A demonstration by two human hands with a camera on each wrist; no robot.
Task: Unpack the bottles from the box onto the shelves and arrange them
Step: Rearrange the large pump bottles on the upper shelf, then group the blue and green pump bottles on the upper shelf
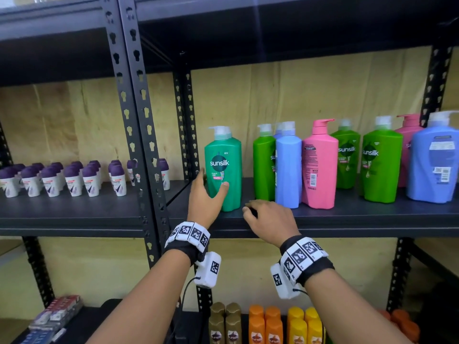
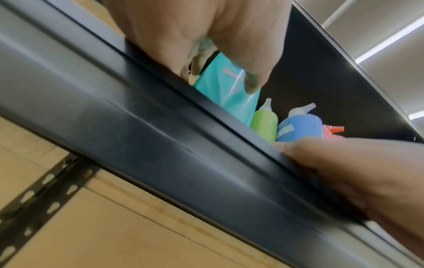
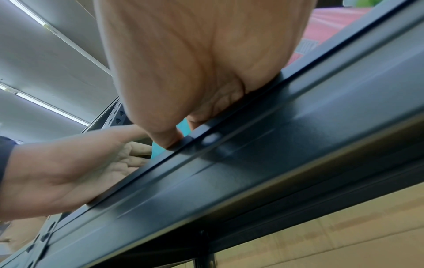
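Note:
A teal-green Sunsilk pump bottle [image 1: 223, 165] [image 2: 227, 90] stands upright at the left end of the dark middle shelf [image 1: 347, 219]. My left hand [image 1: 213, 180] [image 2: 224, 72] grips its lower part, with the thumb on the front label and the fingers behind its left side. A gap separates it from a row of pump bottles to the right: a green bottle [image 1: 263, 165], a blue bottle [image 1: 288, 167], a pink bottle [image 1: 319, 165] and more green, pink and blue ones. My right hand [image 1: 253, 209] [image 2: 344, 163] rests on the shelf's front edge beside the teal bottle, fingers loosely curled, holding nothing.
A perforated black upright post [image 1: 139, 120] stands just left of the teal bottle. Several purple-capped roll-ons [image 1: 74, 180] fill the left bay. The lower shelf holds small gold, orange and yellow bottles [image 1: 265, 324] and stacked boxes [image 1: 54, 316]. Another shelf hangs overhead.

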